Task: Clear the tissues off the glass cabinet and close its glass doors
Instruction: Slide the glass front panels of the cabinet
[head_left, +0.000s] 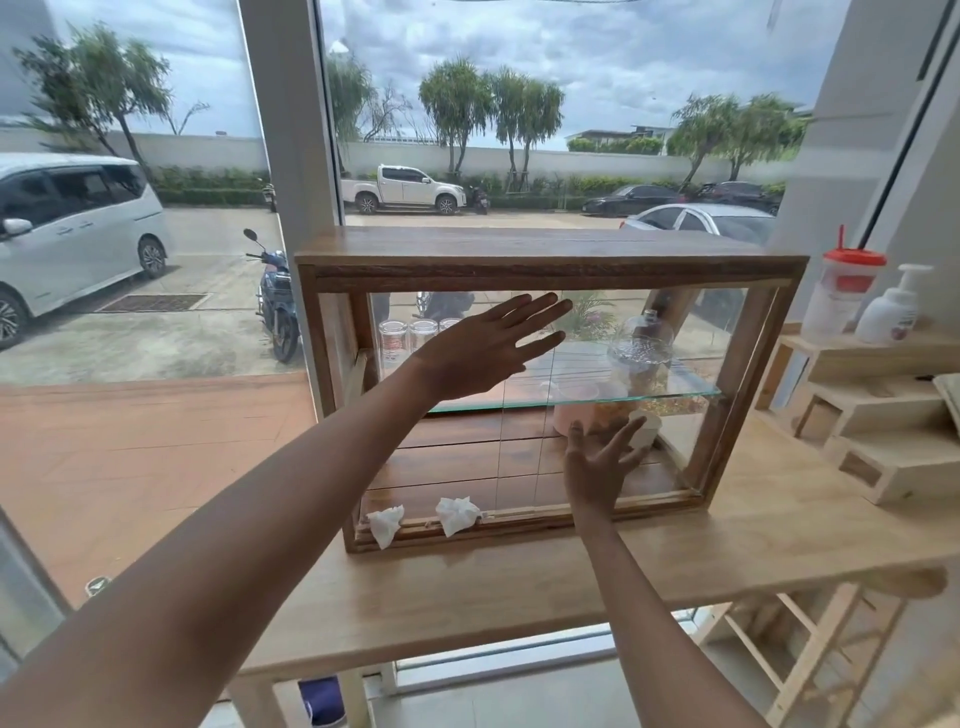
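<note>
Left hand (483, 345) nearest, fingers spread flat at 12 o'clock on the glass cabinet (550, 260), right hand (597, 467) splayed at 3 o'clock, two crumpled tissues (457, 514) (on the bottom rail) at 7 o'clock, wooden counter (779, 519) beneath.

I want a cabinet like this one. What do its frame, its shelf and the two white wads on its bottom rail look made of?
Frame: brown wood with visible grain, probably varnished. Shelf: clear glass with a greenish edge. Wads: crumpled white tissue paper, matte and creased.
</note>
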